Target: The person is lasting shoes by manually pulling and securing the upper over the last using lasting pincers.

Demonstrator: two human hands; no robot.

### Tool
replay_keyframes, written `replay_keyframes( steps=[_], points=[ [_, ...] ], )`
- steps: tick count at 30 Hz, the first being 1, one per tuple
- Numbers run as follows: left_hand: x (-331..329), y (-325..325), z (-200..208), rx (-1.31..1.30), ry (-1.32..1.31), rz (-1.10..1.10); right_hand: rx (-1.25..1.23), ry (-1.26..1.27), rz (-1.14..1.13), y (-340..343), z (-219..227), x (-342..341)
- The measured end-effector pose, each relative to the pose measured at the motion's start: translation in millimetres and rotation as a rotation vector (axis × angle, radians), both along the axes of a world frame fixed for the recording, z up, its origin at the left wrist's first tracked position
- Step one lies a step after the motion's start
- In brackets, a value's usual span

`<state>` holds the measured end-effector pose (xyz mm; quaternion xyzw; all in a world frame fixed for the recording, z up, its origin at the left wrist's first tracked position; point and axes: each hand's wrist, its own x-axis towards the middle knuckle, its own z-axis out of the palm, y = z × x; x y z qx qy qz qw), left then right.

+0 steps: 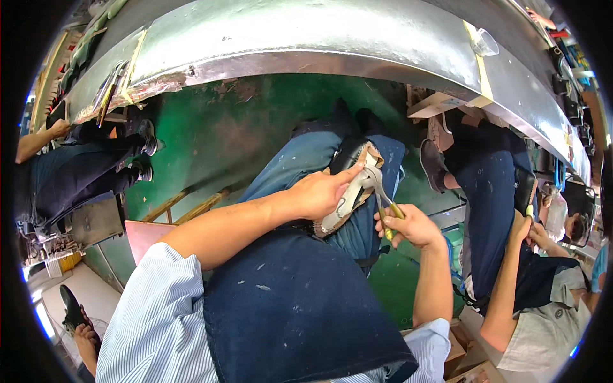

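Observation:
A shoe (348, 203) lies bottom up across my thighs, its pale underside facing me and its dark upper showing along one side. My left hand (324, 193) grips it from the left, the index finger stretched out along the pale surface towards the far end. In my right hand (412, 226) are lasting pincers (377, 180) with yellow-green handles, fingers wrapped round them. The metal jaws touch the shoe's edge near my left fingertip. Whether they pinch any material is too small to tell. A dark blue apron (287, 300) covers my lap.
A long metal-topped bench (306, 38) curves across in front, with a clear cup (485, 43) at its right and slim tools (112, 89) at its left. Co-workers sit on both sides; the right one's hands (529, 228) hold a dark shoe. Wooden bars (201, 205) stand left of my legs.

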<state>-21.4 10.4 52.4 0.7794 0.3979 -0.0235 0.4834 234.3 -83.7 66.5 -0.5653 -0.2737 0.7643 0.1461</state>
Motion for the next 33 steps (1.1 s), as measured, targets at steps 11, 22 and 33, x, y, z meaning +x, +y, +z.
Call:
replay_keyframes(
  steps=[11,22,33],
  points=[
    [-0.6,7.6,7.1,-0.057,0.011,-0.088,0.693,-0.779,0.234,39.6,12.0,-36.2],
    [-4.8,2.7,-22.6,-0.115,0.052,0.154,0.555,-0.758,0.307,24.8,10.2,-46.9],
    [5.9,39.3,4.8,-0.574,0.156,0.212,0.464,-0.532,0.320,-26.5,38.8,-40.8]
  ],
)
